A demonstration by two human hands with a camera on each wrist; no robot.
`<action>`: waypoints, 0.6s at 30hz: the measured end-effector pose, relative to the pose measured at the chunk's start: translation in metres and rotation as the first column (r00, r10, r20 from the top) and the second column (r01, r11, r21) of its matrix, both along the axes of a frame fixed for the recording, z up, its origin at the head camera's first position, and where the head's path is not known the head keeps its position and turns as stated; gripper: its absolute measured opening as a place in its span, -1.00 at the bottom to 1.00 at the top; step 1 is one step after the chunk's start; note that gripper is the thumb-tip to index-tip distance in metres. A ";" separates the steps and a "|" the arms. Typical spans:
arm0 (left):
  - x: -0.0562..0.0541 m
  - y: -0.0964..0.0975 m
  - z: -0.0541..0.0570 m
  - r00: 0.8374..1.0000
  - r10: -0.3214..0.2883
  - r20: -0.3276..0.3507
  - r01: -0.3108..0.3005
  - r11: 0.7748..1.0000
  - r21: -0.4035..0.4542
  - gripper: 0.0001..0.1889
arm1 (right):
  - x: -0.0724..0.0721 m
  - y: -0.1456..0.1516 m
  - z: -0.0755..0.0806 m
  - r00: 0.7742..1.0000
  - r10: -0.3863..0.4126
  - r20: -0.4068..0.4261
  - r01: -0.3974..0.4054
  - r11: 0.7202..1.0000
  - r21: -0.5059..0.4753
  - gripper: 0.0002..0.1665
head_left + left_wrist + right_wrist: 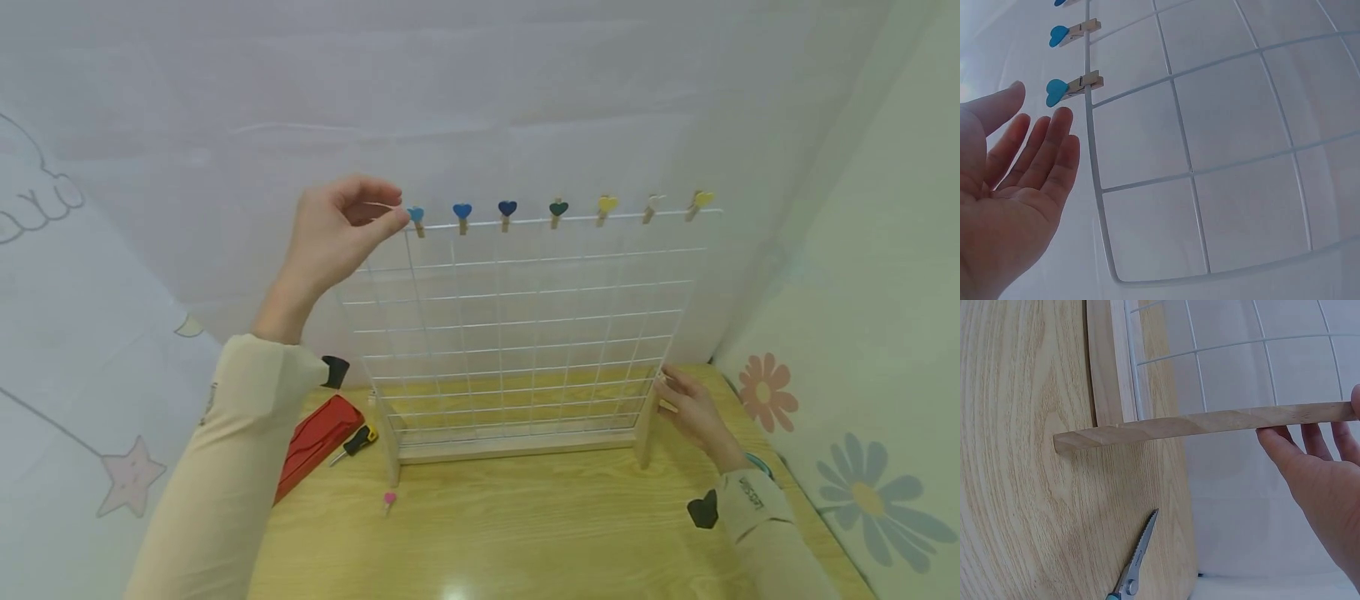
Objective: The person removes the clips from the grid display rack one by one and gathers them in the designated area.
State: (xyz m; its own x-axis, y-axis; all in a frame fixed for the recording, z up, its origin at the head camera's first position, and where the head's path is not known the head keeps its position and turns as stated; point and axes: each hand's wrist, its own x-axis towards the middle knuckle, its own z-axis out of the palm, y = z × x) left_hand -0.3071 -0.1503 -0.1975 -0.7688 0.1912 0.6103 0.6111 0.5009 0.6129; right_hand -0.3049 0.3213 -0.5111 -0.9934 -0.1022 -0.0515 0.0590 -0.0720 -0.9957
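A white wire grid panel (517, 321) stands upright in a wooden base (517, 450). Along its top wire sit several small wooden clothespins with colored hearts, among them a dark green one (558, 210) and a yellow one (607, 205). My left hand (337, 221) is beside the light blue heart clothespin (1057, 92) at the left end, thumb and fingers spread just off it in the left wrist view. With my right hand (1329, 481) I hold the wooden side post (1210, 422), fingers at one side and the thumb partly out of frame.
A pink heart clothespin (389, 500) lies on the wooden table (525, 533) near the left post. Left of the stand are a red case (318, 437) and a screwdriver (356, 442). Scissors (1138, 559) with serrated blades lie by the right post. Pale sheeting hangs behind.
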 end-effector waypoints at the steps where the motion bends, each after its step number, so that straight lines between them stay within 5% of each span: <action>1: -0.001 0.001 0.001 1.000 0.012 0.006 -0.012 1.000 -0.014 -0.74 | 0.000 0.000 0.000 1.000 -0.001 0.000 0.001 1.000 0.001 -0.08; 18: -0.016 0.011 0.001 0.998 0.055 0.032 -0.048 0.984 -0.174 -0.75 | 0.000 0.001 -0.001 1.000 0.015 -0.018 -0.014 0.999 0.032 -0.11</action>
